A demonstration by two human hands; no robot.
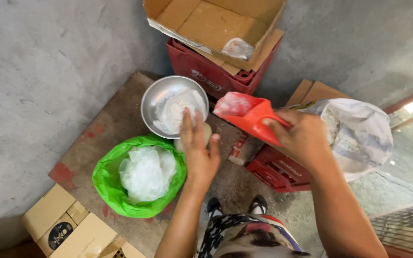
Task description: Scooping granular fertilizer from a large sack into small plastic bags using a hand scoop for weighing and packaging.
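Holding: right hand clenched round the handle of a red plastic scoop, mouth tipped toward the steel bowl, a whitish dusting of powder showing inside the scoop.
Left hand: left hand flat and released, fingers spread, fingertips on the clear plastic bag that lines the bowl; it grips nothing.
Bowl: sits on the worn wooden board, just beside the red crate with the open cardboard box stacked on top.
Spill risk: my read is the scoop hangs over the bowl's edge, not its middle, so a quick tip could drop powder onto the board.
Bag risk: the liner looks loose and is only pressed, not pinched; it could fold in under the load and take the pour outside its mouth.
Bowl risk: a round steel base on a rough board may rock or slide if the left hand leans on 1 side.
Neighbours: the green bag full of clear plastic bags touches the bowl's near side, so stray powder could land there.
Sack: the big white sack stands open behind the right wrist; an elbow swing could knock it.
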